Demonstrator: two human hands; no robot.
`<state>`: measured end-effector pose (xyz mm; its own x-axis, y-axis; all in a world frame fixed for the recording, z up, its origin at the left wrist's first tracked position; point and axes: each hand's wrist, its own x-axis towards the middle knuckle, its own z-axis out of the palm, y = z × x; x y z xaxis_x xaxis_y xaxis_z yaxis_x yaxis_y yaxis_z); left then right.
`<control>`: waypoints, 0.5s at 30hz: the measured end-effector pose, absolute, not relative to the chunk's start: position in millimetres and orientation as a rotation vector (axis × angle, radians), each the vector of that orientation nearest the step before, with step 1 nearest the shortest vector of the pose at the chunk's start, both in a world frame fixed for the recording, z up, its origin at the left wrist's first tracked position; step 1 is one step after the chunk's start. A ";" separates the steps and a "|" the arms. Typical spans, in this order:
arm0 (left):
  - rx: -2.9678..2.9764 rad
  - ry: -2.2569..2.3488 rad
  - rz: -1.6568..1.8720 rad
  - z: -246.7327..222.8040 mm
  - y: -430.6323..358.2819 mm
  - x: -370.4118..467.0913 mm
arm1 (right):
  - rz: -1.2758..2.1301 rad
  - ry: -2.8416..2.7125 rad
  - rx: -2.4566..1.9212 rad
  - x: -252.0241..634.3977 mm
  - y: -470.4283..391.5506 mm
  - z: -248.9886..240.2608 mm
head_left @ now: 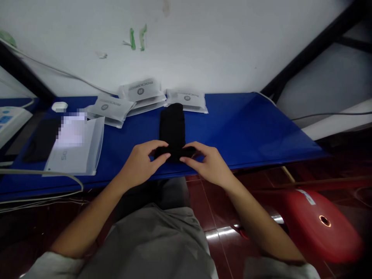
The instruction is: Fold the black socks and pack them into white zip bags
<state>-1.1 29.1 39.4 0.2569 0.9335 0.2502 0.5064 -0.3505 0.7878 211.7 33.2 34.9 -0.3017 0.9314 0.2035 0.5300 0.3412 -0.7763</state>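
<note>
Black cloth bundle, centre of frame, lying on blue counter, lower end at the near edge. Held at that lower end by both hands. Left hand: pinching left side of the lower end between thumb and fingers. Right hand: same grip on the right side, mirrored, thumb low, fingers above.

Looks partway handled, as a judgement: upper part laid out long and narrow, lower part bunched crosswise under the fingertips; exact layers or folds impossible to tell, too dark. Lying outside any pouch. At upper centre, beyond the cloth, small frosted pouches with dark round logo and lettering, some overlapping; look puffed, contents hidden.

Materials: cloth matte, soft-looking, rounded at top, roughly straight down the sides. Pouches translucent, smooth, rectangular, slightly creased. Larger zip pouch at left of frame, flat, white inside, partly covered by a pixelated patch. Counter surface smooth, deep blue. Small white rounded case at upper left, glossy-looking. Red stool at lower right, smooth, round hole in seat.
</note>
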 end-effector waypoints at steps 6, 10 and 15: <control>1.774 1.365 0.958 40.3 64.5 5.5 | 0.914 -1.753 -1.273 210.6 60.4 26.1; 1.842 1.511 0.947 38.2 80.5 12.9 | 0.808 -1.734 -1.379 207.5 77.1 17.3; 2.446 1.624 0.938 33.2 74.1 17.5 | 0.201 -1.906 -1.410 202.8 75.1 10.0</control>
<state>17.5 74.1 33.2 0.2600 0.8538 0.4510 0.8175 -0.4432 0.3678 202.8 75.1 10.0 -0.1183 0.8766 0.4664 0.7599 0.3823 -0.5257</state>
